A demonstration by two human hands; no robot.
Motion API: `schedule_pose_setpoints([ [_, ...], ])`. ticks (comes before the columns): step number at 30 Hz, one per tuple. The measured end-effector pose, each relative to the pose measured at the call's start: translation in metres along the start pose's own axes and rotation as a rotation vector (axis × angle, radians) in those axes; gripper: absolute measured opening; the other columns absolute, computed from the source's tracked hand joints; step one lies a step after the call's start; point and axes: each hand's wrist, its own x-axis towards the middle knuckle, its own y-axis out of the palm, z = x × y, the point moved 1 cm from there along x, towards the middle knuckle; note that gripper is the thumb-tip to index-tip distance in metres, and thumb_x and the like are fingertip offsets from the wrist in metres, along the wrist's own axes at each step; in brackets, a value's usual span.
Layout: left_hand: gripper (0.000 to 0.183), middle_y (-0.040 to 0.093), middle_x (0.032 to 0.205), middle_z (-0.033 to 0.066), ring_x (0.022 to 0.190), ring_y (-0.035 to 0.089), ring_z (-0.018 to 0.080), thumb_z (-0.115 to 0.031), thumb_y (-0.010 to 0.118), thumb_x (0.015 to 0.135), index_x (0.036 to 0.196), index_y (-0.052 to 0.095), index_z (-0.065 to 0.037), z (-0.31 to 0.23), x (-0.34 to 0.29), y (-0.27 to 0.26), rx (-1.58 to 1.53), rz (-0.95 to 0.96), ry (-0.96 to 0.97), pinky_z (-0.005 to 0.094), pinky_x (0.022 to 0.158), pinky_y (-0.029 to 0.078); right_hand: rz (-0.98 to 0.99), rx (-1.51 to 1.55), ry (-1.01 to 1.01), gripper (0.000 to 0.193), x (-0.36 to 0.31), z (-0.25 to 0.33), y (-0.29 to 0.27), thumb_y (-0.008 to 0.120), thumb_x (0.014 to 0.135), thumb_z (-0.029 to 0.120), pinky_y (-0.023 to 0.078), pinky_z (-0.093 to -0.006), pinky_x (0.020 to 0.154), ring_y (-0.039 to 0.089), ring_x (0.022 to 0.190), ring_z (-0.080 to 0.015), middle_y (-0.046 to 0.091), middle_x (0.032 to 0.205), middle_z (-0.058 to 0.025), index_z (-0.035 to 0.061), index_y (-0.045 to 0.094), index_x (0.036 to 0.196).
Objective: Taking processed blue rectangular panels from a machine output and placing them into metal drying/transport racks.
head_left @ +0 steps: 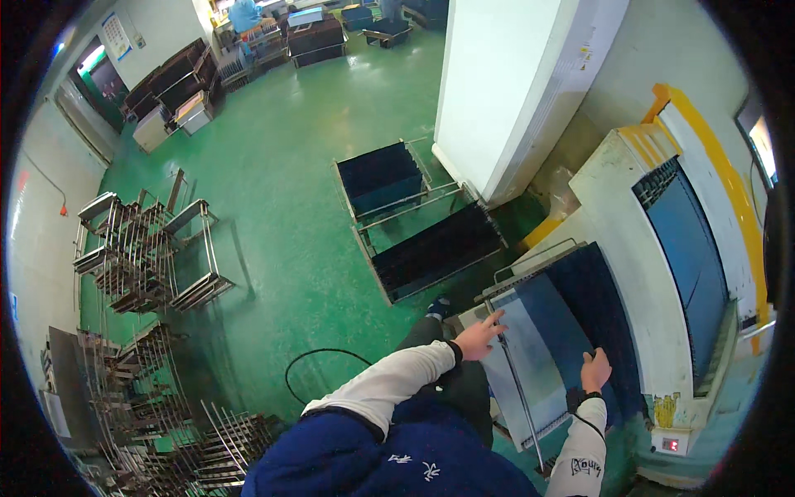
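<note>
From the left: bare metal racks [141, 257] stand piled on a green floor [281, 166]. Nearer, a thin black hose [323, 350] loops close to the person's leg [462, 385]; it could snag a foot on a careless step. Beyond it, left of a white pillar [497, 83], two metal frames [410, 209] hold rows of dark panels [435, 253]. Near right, the left hand [480, 335] is at the far end of a metal bar [517, 383], fingers partly spread; I cannot tell whether they grip it. The bar crosses a loaded rack [505, 286] of blue panels [596, 290], paler at the left, beneath both hands. The right hand [595, 371] is over their right part, fingers curled; any hold on an edge is hidden. A slipping bar could scratch the panels; an uneven pull could bend them. Farther right, a pale machine [596, 195] holds more blue sheets [683, 248], near enough to be knocked.
</note>
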Motion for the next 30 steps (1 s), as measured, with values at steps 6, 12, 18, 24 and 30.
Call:
schedule_pose_setpoints([
  [6,0.075,0.022,0.155,0.0157,0.111,0.057,0.0420,-0.002,0.070,0.072,0.140,0.042,-0.014,-0.003,0.000,-0.010,0.009,0.075,0.004,0.0473,0.092,0.050,-0.005,0.050,0.013,0.041,0.006,-0.009,0.002,0.069,0.087,0.027,0.043,-0.0524,0.094,0.062,0.107,-0.0375,0.067,0.111,-0.0173,0.0026,0.059,0.118],
  [12,0.083,0.019,0.155,0.0145,0.106,0.059,0.0430,-0.004,0.072,0.071,0.145,0.037,-0.018,0.001,0.001,-0.015,0.050,0.142,0.040,0.0473,0.089,0.052,0.022,0.069,0.061,0.042,0.007,-0.006,0.000,0.069,0.087,0.026,0.041,-0.0524,0.096,0.062,0.106,-0.0371,0.066,0.113,-0.0182,0.0026,0.058,0.120],
  [18,0.087,0.013,0.159,0.0092,0.102,0.058,0.0408,-0.007,0.074,0.068,0.146,0.037,-0.020,0.005,0.003,-0.015,0.064,0.188,-0.007,0.0478,0.086,0.054,0.078,0.072,0.116,0.038,0.007,0.004,-0.007,0.069,0.087,0.026,0.041,-0.0501,0.094,0.061,0.108,-0.0371,0.066,0.114,-0.0183,0.0023,0.058,0.114],
  [24,0.092,0.017,0.156,0.0149,0.102,0.060,0.0440,-0.010,0.075,0.070,0.150,0.029,-0.020,0.005,0.004,-0.015,0.127,0.204,0.063,0.0476,0.086,0.053,0.009,0.062,0.082,0.037,0.008,-0.013,0.010,0.071,0.085,0.027,0.043,-0.0517,0.089,0.061,0.105,-0.0371,0.066,0.110,-0.0168,0.0030,0.058,0.110],
  [30,0.093,0.013,0.157,0.0162,0.104,0.060,0.0442,-0.018,0.076,0.072,0.151,0.028,-0.021,0.008,0.006,-0.013,0.151,0.220,0.042,0.0477,0.085,0.054,-0.042,-0.004,0.033,0.035,0.006,-0.010,0.013,0.071,0.085,0.027,0.044,-0.0526,0.088,0.062,0.102,-0.0368,0.067,0.107,-0.0159,0.0041,0.059,0.108],
])
